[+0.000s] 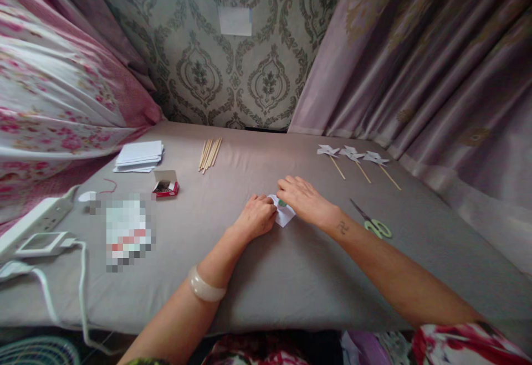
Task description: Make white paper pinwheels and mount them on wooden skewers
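A small white paper piece (285,219) lies on the grey cloth-covered table in front of me. My left hand (257,215), fingers bent and closed, grips its left edge. Over the paper's upper right side, my right hand (302,194) is closed around a small green object (282,202). Only a bit of that object shows under the fingers, so I cannot make out its kind. Green-handled scissors (377,228) rest to the right of my right forearm. Farther back on the right lie three white paper pinwheels (352,154) on wooden sticks.
Several wooden sticks (210,154) lie at the back, left of centre. A paper stack (138,157) and an opened red box (166,188) are on the left. Near the left edge, a power strip (39,221) with white cables lies beside a blurred-out packet (128,231).
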Tool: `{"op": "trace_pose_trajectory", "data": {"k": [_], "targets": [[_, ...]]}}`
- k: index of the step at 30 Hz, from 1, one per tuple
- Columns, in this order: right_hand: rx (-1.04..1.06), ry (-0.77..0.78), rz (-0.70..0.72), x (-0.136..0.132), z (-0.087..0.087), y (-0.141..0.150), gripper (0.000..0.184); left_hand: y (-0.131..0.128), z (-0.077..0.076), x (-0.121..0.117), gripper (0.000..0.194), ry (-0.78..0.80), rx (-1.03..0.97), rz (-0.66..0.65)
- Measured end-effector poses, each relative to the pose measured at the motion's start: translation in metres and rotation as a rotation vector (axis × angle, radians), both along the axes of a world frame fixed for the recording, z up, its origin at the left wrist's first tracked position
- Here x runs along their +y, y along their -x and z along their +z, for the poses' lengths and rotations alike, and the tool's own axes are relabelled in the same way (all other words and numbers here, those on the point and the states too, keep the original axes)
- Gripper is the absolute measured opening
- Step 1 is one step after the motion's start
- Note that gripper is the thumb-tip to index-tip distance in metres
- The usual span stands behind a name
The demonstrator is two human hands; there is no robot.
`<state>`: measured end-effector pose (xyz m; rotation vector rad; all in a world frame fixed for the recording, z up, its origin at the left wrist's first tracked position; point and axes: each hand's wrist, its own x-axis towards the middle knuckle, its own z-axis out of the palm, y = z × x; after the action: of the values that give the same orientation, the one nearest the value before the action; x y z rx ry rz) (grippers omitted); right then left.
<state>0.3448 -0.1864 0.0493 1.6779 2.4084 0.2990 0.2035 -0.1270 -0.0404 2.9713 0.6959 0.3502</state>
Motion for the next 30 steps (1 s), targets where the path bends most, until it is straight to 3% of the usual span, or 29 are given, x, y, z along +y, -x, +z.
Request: {"op": "trace_pose_trajectory", "data": {"k": [9,12,15,19,23,25,27,30], "targets": [[-0.059,0.09,-0.055,0.015,0.012,0.016,0.029,0.0,0.004,-0.001,0.025,0.012,0.034,0.003],[-0.02,0.144,-0.121,0.02,0.016,0.004,0.019,0.001,0.009,-0.003,0.025,0.02,0.039,0.002],[0.131,0.156,-0.28,0.015,0.017,-0.028,0.02,0.001,0.009,-0.003,0.023,0.017,0.029,0.004],[0.565,0.017,-0.489,-0.004,0.001,-0.082,0.028,0.0,0.005,-0.002,0.022,0.009,0.035,0.011],[1.503,-0.115,-0.627,-0.018,-0.039,-0.109,0.043,0.0,0.004,-0.002,0.021,0.011,0.038,0.015],[1.893,-0.131,-0.578,-0.02,-0.061,-0.111,0.044,-0.001,0.003,-0.001,0.02,0.009,0.032,0.011],[2.063,-0.139,-0.535,-0.02,-0.079,-0.109,0.042,-0.001,0.002,0.0,0.021,0.011,0.025,0.006],[2.066,-0.268,-0.54,-0.014,-0.096,-0.109,0.044,-0.001,0.0,0.002,0.023,0.025,0.021,-0.004]]}}
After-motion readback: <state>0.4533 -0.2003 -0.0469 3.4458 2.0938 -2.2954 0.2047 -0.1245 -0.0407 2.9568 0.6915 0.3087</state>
